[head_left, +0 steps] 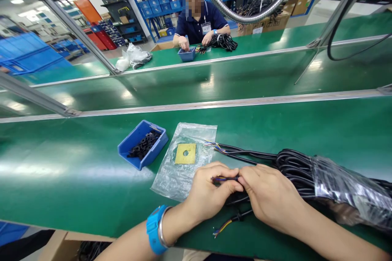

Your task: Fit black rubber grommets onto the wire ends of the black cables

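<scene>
My left hand (208, 191) is closed in a pinch around the end of a black cable, whose thin coloured wires (225, 178) show between thumb and fingers. My right hand (269, 193) meets it fingertip to fingertip, closed on the same cable; a small dark piece at the join is mostly hidden. Just below, another cable end (226, 225) with red, yellow and blue wires bears a black fitting (238, 215). More stripped wire ends (216, 145) lie beyond my hands. At right is the thick bundle of black cables (294, 159), wrapped in clear plastic (343, 185).
A blue bin (158, 147) of small black parts stands at left. Beside it, a yellow square plate with a hole (190, 159) lies on a clear plastic bag (165, 179). Metal rails (183, 106) cross the green bench. Opposite, a co-worker (199, 24) handles cables by a small blue bin (187, 56).
</scene>
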Available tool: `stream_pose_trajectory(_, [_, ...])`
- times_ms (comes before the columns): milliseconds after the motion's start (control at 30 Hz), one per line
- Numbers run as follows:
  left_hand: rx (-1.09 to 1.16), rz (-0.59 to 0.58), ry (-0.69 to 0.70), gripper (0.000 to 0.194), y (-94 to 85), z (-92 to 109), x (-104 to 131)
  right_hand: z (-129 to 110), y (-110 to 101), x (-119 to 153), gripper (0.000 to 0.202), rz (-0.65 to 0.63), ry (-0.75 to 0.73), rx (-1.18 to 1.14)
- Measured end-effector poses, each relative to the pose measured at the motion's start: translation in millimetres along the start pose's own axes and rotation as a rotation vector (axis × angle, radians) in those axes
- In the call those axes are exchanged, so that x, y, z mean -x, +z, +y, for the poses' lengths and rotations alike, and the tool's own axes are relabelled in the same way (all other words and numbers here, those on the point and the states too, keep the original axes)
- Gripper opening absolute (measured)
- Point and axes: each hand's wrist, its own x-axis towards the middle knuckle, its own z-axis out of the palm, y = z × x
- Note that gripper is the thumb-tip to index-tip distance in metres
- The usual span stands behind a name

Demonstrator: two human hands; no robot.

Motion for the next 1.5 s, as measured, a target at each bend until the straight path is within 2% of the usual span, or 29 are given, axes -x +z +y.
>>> stream_pose_trajectory(100, [0.226, -0.065, -0.264, 0.025, -8.1, 0, -6, 2, 0, 0, 0.027, -0.009, 0.010, -0.014])
stream_pose_trajectory(200, [0.400, -0.142, -0.376, 0.043, -16.7, 1, -10, 4, -1, 0, 0.024, 0.030, 0.004, -0.027])
stream_pose_trajectory(333, [0.412, -0.142, -0.457, 0.031, -20.2, 0, -12, 4, -2, -1, 0.022, 0.035, -0.013, -0.072])
stream_pose_trajectory(467, [0.433, -0.121, -0.503, 0.029, -17.0, -4, -9, 4, -2, 0, 0.019, 0.032, -0.007, -0.097])
stream_pose_trajectory(633, [0.470, -0.092, -0.463, 0.030, -14.0, -7, -6, 3, -3, 3, 0.013, 0.069, -0.022, -0.076])
stream_pose_trajectory(833, [0.464, -0.075, -0.493, 0.033, -8.0, -3, -6, 3, -2, 0, 0.018, 0.130, -0.061, -0.013])
stream_pose_trajectory(900, [0.423, -0.057, -0.461, 0.029, -6.7, -1, -7, 3, -1, 0, 0.019, 0.131, -0.061, -0.020])
stream_pose_trajectory(967, [0.343, -0.060, -0.363, 0.023, -7.4, -1, -7, 3, -2, 0, 0.020, 0.111, -0.045, -0.051])
stream_pose_trajectory(1133, [0.057, -0.094, 0.063, 0.016, -12.4, -2, -5, 4, -9, -1, 0.021, 0.032, -0.005, -0.196])
stream_pose_trajectory(1233, [-0.028, -0.100, 0.213, 0.014, -11.8, -3, -4, 4, -14, -4, 0.021, -0.029, 0.013, -0.275])
stream_pose_trajectory(1333, [-0.052, -0.114, 0.262, 0.012, -12.5, -3, -4, 5, -18, -5, 0.023, -0.089, 0.038, -0.322])
stream_pose_trajectory(1400, [-0.077, -0.160, 0.240, 0.012, -17.9, 1, -6, 5, -20, -3, 0.024, -0.107, 0.036, -0.333])
stream_pose_trajectory(1500, [-0.116, -0.386, 0.170, 0.028, -33.5, 13, -12, 4, -21, 0, 0.023, -0.127, 0.008, -0.310])
